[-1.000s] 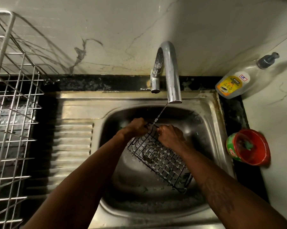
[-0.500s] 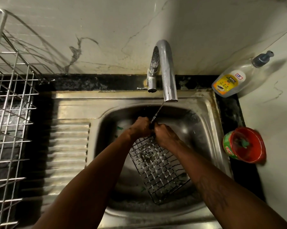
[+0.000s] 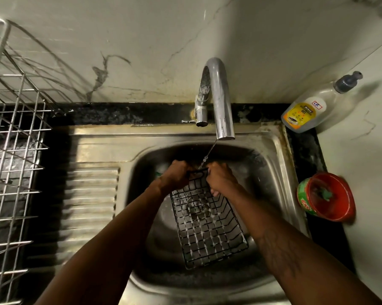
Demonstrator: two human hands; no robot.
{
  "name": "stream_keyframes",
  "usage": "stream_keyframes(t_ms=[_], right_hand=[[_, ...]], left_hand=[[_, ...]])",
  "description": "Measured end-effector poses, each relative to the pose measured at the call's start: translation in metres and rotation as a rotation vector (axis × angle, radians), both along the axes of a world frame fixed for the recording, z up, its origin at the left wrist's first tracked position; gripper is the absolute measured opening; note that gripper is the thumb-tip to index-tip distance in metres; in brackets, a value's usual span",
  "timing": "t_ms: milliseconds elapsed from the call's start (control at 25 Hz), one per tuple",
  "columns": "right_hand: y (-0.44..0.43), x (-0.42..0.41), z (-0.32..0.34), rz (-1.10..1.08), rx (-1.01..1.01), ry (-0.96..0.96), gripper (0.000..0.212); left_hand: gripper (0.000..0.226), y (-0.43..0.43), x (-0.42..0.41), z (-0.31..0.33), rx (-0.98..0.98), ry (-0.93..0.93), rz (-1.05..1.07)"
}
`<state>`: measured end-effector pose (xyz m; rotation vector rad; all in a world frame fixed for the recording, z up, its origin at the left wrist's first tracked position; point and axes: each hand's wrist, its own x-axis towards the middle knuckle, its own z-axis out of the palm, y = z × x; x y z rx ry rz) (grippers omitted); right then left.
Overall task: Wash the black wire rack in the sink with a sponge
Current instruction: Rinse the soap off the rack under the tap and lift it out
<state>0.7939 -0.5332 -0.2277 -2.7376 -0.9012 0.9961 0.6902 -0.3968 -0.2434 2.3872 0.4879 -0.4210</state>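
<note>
Left hand (image 3: 176, 176): fingers curled round the far left corner of the black wire rack (image 3: 207, 230). Right hand (image 3: 218, 180): gripping the far right corner likewise. Together I hold the rack's handled end up under the thin stream of water (image 3: 208, 154) from the curved chrome tap (image 3: 222, 100). The near end sits low in the stainless steel sink (image 3: 275, 150), presumably so runoff carries the white suds down the grid. Sponge: not plainly visible, and neither hand appears to hold it. Stage, as judged: rinsing.
</note>
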Motion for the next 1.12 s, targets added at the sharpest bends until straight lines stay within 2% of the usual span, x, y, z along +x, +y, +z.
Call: stream_keyframes(t_ms=[160, 280, 440, 600, 800, 1000, 1120], right_hand=[[0.003, 0.006, 0.002, 0.137, -0.085, -0.125, 0.012], [0.001, 0.005, -0.007, 0.132, 0.007, -0.124, 0.012], [0.003, 0.002, -0.014, 0.215, 0.177, -0.041, 0.032], [-0.002, 0.010, -0.009, 0.417, 0.070, -0.057, 0.032], [-0.013, 0.024, -0.004, 0.264, -0.002, -0.011, 0.026], [-0.004, 0.011, -0.001, 0.294, 0.072, -0.053, 0.031], [0.003, 0.008, -0.002, 0.327, 0.075, -0.057, 0.024]], left_hand=[[0.031, -0.003, 0.007, -0.001, -0.008, -0.026, 0.009], [0.038, 0.001, 0.009, -0.002, -0.042, -0.030, 0.049], [0.029, -0.003, 0.013, -0.001, 0.003, -0.061, 0.041], [0.027, -0.002, 0.012, 0.000, -0.054, -0.019, 0.037], [0.022, 0.011, -0.003, -0.005, -0.049, 0.071, 0.094], [0.021, -0.001, 0.011, -0.001, -0.002, 0.024, 0.105], [0.024, -0.009, 0.018, -0.002, 0.038, 0.025, 0.079]])
